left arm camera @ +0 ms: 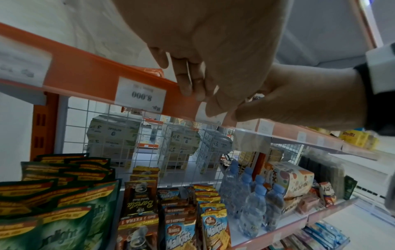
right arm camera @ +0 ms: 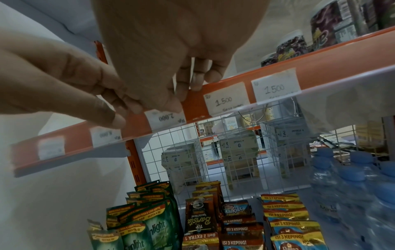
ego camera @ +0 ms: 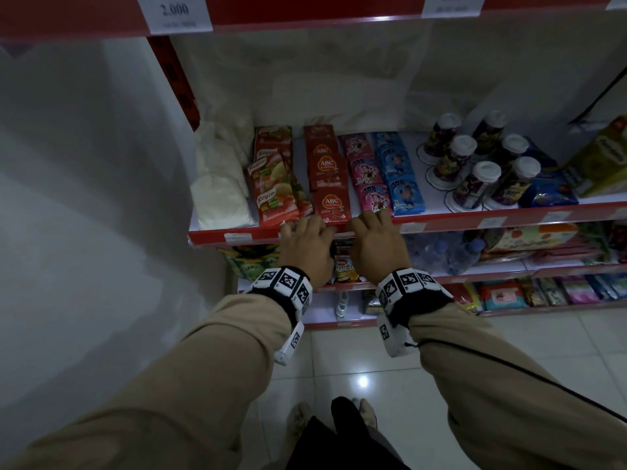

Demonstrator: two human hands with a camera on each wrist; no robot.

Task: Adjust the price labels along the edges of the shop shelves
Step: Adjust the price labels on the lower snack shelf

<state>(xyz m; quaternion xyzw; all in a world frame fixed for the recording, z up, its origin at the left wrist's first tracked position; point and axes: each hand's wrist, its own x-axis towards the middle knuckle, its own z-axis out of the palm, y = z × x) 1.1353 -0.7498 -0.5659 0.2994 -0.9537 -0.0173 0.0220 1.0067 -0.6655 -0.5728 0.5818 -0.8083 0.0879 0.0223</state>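
2 hands curl over red shelf edge | thumbs pinch 2.000 label | we judge it thin, bendable paper; slide by its edges.

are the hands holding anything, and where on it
Both hands, left hand and right hand, pinch the 2.000 price label on the shelf edge at its top edge.

Person, two bare hands: left hand, right hand. Tan long sleeves on both arms. Black wristbands above the cuffs, ringed with white blocks bearing black square-pattern markers. Thin black cable along the right sleeve. Dark trousers, light shoes.
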